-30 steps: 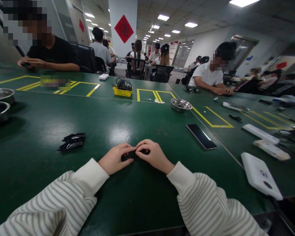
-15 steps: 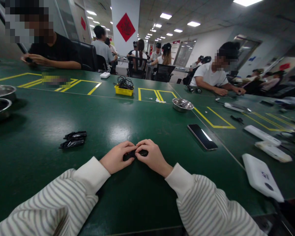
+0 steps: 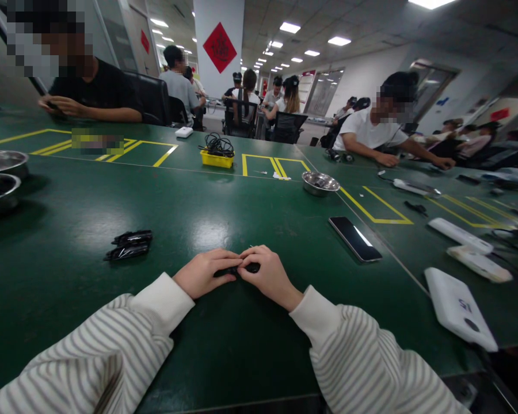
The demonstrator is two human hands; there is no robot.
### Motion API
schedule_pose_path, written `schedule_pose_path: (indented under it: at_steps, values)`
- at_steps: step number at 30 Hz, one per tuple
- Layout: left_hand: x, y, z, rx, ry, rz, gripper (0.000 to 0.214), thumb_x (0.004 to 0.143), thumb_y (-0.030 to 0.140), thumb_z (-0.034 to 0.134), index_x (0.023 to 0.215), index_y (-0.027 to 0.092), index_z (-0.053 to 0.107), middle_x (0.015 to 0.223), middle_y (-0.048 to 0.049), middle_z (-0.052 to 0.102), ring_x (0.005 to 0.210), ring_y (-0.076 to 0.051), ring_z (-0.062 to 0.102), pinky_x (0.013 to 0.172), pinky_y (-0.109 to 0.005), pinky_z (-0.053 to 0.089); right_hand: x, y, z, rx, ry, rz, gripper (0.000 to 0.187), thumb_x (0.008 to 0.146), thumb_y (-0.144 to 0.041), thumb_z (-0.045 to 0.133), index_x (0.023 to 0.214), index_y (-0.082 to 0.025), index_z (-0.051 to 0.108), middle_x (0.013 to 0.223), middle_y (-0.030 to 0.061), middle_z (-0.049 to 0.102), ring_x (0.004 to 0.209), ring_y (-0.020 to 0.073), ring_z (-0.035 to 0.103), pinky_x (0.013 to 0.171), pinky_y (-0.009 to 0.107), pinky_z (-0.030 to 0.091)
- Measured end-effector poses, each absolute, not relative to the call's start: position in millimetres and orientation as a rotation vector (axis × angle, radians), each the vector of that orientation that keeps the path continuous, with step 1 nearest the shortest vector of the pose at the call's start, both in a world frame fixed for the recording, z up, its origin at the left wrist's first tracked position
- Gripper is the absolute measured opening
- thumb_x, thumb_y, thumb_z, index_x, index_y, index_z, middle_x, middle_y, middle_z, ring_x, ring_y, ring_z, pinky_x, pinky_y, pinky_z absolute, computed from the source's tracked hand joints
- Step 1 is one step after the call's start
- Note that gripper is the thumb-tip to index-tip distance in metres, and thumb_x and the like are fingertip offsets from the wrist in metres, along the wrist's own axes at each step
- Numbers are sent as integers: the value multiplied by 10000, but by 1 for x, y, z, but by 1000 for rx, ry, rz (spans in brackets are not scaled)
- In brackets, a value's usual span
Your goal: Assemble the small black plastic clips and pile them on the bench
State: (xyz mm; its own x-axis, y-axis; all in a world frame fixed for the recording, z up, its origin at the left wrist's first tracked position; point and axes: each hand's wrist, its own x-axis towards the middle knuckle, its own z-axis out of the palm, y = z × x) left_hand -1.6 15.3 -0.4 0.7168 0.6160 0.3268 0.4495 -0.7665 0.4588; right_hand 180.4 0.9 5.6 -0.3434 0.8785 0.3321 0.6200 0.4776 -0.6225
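Observation:
Close together at the middle of the green table (image 3: 242,345), both my hands are closed on a small black object (image 3: 254,268). Its kind is hard to tell, since fingers cover most of it. My left hand (image 3: 205,271) grips its left part between thumb and fingers. With thumb and forefinger, my right hand (image 3: 270,276) pinches it nearer the right end, which sticks out dark and rounded. Off to the left of my hands lie shiny black wrapped pieces (image 3: 129,245), side by side.
A phone (image 3: 354,239) lies to the right, with a white power bank (image 3: 460,307) beyond it. Metal bowls stand at the far left, and another metal bowl (image 3: 320,184) farther back. A yellow tray (image 3: 216,159) holds black cables. Co-workers sit across the table.
My left fingers have stretched and flattened slightly over the black object. My right hand keeps its pinch. Across the table at right, a co-worker's arm has reached outward to the right.

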Motion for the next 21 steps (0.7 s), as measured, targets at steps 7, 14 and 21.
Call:
schedule_pose_path:
  at_steps: [7,14,21]
  values:
    - [-2,18,-1,2721,799,627,294,809,258,481,1093,215,545,1087,-67,574,945,-185,545,823,-314,442,187,6,7,-1147,-2092,545,50,658,-171,601,631,-188,640,813,18,647,792,145,543,737,278,415]
    - [-1,17,-2,2832,813,645,271,809,243,479,1047,150,571,1109,-112,556,953,-203,548,802,-334,471,209,31,3,-1332,-1943,451,106,701,-236,570,722,-166,647,718,15,626,611,103,514,552,214,376]
    - [-1,17,-3,2846,792,631,284,808,236,487,1071,150,548,1071,-93,582,906,-185,561,785,-324,481,206,40,8,-1547,-2089,305,126,704,-267,578,700,-192,679,699,22,635,617,116,544,603,229,383]
